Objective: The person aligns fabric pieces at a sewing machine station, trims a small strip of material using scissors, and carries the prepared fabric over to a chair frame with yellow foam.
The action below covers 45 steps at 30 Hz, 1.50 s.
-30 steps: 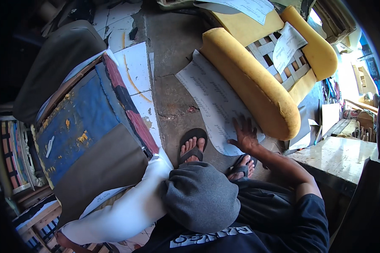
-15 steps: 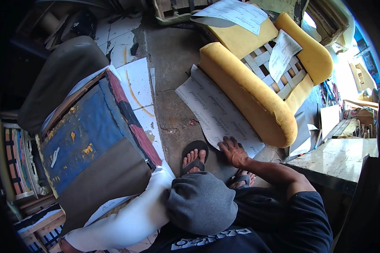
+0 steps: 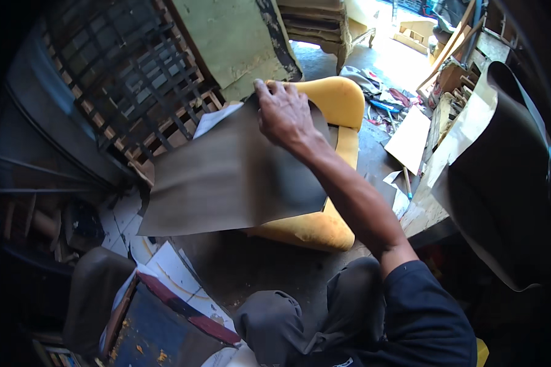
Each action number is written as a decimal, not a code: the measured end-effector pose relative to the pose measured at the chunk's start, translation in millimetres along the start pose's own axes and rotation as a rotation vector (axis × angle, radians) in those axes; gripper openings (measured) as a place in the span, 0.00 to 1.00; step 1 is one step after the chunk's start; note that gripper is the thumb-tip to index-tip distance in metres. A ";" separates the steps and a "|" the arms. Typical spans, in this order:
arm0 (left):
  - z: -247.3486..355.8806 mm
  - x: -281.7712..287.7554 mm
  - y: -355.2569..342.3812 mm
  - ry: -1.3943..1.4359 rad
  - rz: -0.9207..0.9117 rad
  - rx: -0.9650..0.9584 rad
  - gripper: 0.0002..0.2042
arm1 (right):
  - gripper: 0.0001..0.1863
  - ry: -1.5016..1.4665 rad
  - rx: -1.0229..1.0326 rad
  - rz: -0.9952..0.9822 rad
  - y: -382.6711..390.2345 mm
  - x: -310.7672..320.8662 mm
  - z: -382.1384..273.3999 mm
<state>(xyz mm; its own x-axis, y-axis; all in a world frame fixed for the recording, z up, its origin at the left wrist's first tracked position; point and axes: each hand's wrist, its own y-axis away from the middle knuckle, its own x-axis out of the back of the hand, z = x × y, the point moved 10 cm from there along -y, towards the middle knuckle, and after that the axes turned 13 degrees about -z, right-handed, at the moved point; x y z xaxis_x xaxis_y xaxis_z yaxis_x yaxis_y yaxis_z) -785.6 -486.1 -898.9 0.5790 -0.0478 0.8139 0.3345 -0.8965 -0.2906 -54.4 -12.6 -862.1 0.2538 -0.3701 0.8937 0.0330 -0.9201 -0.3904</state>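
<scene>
Stretched forward, my right hand point(image 3: 283, 116) has its fingers curled over the upper edge of a grey-brown upholstery sheet point(image 3: 196, 177). The sheet hangs spread out, its plain side showing and a little pale backing visible at its upper left corner. Behind and below it is a yellow foam-padded chair point(image 3: 315, 231), largely covered by the sheet; one yellow armrest point(image 3: 338, 101) shows past my hand. My left hand is out of view.
A dark sheet with pale backing point(image 3: 502, 177) hangs over the bench at right. Lower left is a partly stripped seat point(image 3: 153, 324). A webbed wooden frame point(image 3: 128, 73) leans upper left. Scraps point(image 3: 386, 95) litter the floor beyond the chair.
My right hand has left the print-backed sheet on the floor beside the chair and is now raised, holding a brown sheet over the chair. The view has shifted, and a dark sheet shows at right.
</scene>
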 end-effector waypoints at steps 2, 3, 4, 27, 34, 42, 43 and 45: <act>129.1 93.2 -68.1 -0.095 -0.144 -0.325 0.07 | 0.28 -0.339 0.099 0.085 27.5 31.9 -21.7; 191.4 176.9 -89.1 0.242 -0.167 -0.328 0.05 | 0.28 -0.441 0.187 0.087 44.9 36.6 -42.4; 206.6 184.4 -112.7 0.345 -0.106 -0.519 0.06 | 0.28 -0.648 0.271 -0.094 54.8 30.8 -63.8; 286.8 949.3 -129.6 0.990 0.167 -2.078 0.09 | 0.25 -0.711 -0.340 0.034 180.5 532.1 -76.5; 366.5 1161.8 -88.1 0.945 0.821 -2.179 0.04 | 0.17 -1.165 -0.675 0.225 274.6 577.3 28.3; 707.8 1216.5 160.4 1.210 0.716 -2.067 0.29 | 0.16 -1.434 -0.850 0.676 372.5 565.7 269.9; 736.9 1196.8 172.6 1.266 0.643 -2.010 0.28 | 0.16 -1.325 -0.983 0.744 404.9 543.4 310.0; 795.1 1139.3 197.8 1.282 0.282 -1.889 0.28 | 0.20 -1.478 -1.138 0.571 473.0 502.0 368.3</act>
<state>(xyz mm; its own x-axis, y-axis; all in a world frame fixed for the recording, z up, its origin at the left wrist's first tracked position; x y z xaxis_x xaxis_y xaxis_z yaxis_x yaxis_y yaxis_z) 531.4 -367.6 -429.0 -0.3935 0.3232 0.8606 -0.9148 -0.0455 -0.4012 444.7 -586.2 -679.6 0.5073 -0.7824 -0.3612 -0.7190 -0.6153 0.3230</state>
